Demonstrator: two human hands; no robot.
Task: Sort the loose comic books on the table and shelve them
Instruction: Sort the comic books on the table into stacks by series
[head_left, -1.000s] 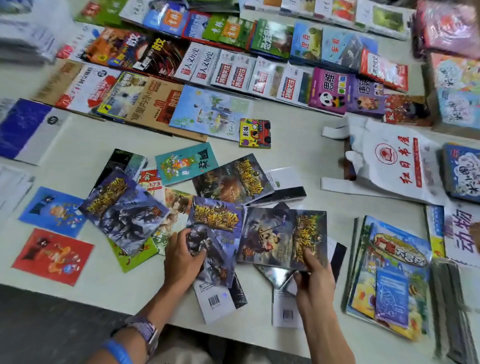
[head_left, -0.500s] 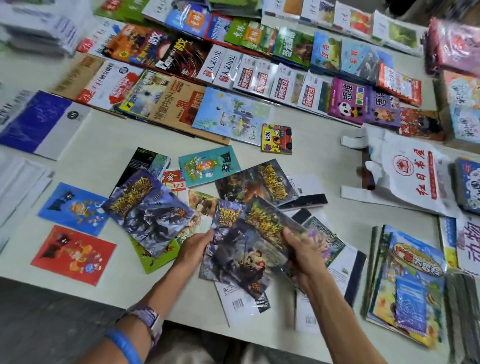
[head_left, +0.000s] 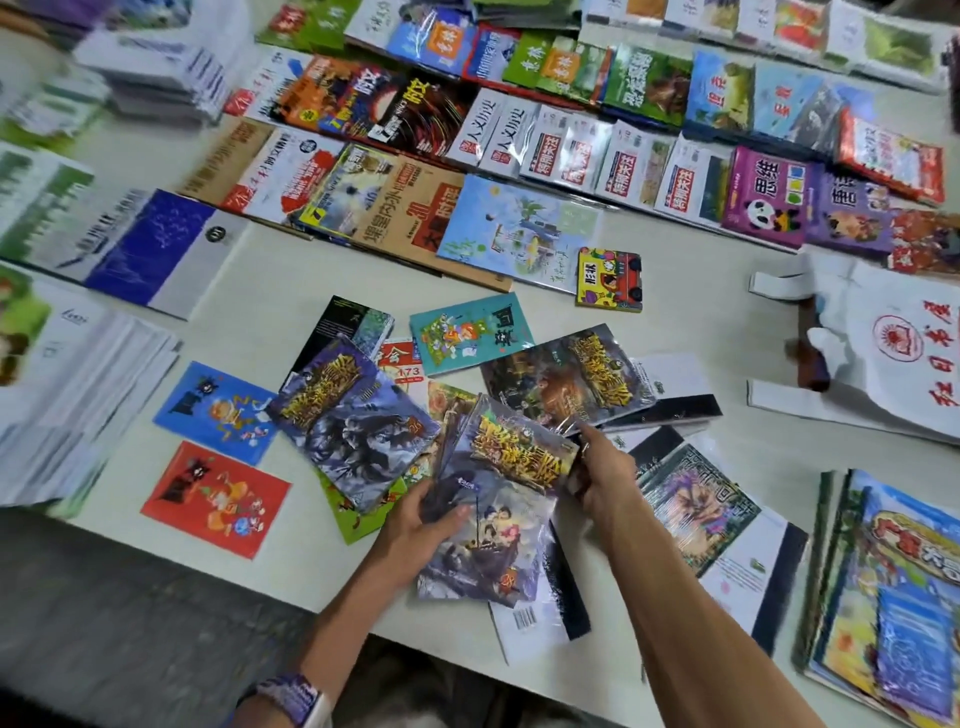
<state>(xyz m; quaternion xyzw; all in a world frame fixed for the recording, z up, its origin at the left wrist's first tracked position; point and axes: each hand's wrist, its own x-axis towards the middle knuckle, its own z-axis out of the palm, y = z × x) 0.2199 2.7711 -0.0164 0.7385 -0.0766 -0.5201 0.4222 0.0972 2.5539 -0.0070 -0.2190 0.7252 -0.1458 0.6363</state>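
Loose comic books lie scattered on the pale table (head_left: 291, 280). My left hand (head_left: 415, 525) grips the left edge of a dark comic with gold lettering (head_left: 493, 519), stacked over another of the same series. My right hand (head_left: 602, 473) holds its right edge, forefinger pointing toward a brown comic of the series (head_left: 566, 379). A blue-grey comic (head_left: 353, 431) lies just left. Further left sit a small blue book (head_left: 218, 410) and a red book (head_left: 215, 499); a teal book (head_left: 470, 332) lies behind.
Rows of displayed books (head_left: 571, 140) fill the far half of the table. White paper stacks (head_left: 67, 374) sit at the left, a white carrier bag (head_left: 893, 353) at the right, a colourful book pile (head_left: 893, 597) at the near right. The table's front edge runs below my hands.
My right hand carried the comic it held leftward and laid it over the one under my left hand. Both hands now hold that stack. A green-purple book at the right is uncovered.
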